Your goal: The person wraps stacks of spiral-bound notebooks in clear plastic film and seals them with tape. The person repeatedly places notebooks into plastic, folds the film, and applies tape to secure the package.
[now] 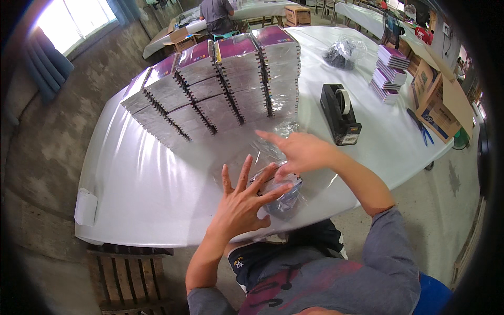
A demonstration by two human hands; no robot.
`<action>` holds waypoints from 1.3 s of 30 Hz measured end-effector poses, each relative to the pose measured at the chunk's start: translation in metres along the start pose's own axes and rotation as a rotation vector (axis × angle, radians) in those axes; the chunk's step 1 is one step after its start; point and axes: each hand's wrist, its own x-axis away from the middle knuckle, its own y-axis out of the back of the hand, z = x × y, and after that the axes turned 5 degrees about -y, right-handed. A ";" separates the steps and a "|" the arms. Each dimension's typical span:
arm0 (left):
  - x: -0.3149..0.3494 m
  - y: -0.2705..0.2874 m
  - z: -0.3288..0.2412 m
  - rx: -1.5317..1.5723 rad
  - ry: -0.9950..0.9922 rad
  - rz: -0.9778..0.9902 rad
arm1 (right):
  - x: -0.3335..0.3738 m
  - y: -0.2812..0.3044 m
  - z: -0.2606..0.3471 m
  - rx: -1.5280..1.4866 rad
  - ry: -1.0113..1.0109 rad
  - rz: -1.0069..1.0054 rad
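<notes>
Close to the table's near edge lies a bundle in clear plastic [289, 199], partly covered by my hands; what is inside is hard to make out. My left hand [236, 202] rests over its left side, fingers spread wide. From the right, my right hand [307, 151] reaches across the bundle's far side, index finger stretched out to the left and thumb pointing down at the wrap. Loose shiny film [266, 151] spreads beyond the bundle, around my fingertips. Tall rows of spiral-bound notebooks [236, 48] with purple covers stand farther away.
A black tape dispenser [336, 116] sits right of my hands. Beyond it are a plastic bag with dark contents [344, 52], a stack of purple notebooks [388, 73], blue-handled pliers [421, 127] and an open carton [443, 102]. Another person [216, 18] sits at a far table.
</notes>
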 end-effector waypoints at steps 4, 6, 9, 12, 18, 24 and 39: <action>-0.001 -0.002 0.002 0.014 0.017 0.020 | 0.002 0.007 -0.010 0.262 -0.137 -0.085; -0.002 -0.002 0.001 0.028 0.017 0.020 | 0.014 0.012 -0.022 0.193 0.027 -0.063; -0.004 0.000 0.000 0.059 0.011 0.015 | 0.026 -0.012 -0.062 0.112 0.484 -0.183; -0.006 -0.003 0.006 0.070 0.012 0.034 | 0.033 -0.065 -0.057 0.148 0.603 -0.482; -0.004 -0.006 0.010 0.175 0.017 0.002 | 0.016 -0.093 -0.042 -0.187 0.761 -0.720; -0.013 -0.025 0.006 0.387 0.061 -0.337 | 0.026 -0.067 -0.041 -0.352 0.714 -0.732; -0.017 -0.028 0.019 0.733 0.212 -0.445 | 0.014 -0.102 -0.036 -1.052 0.208 -0.350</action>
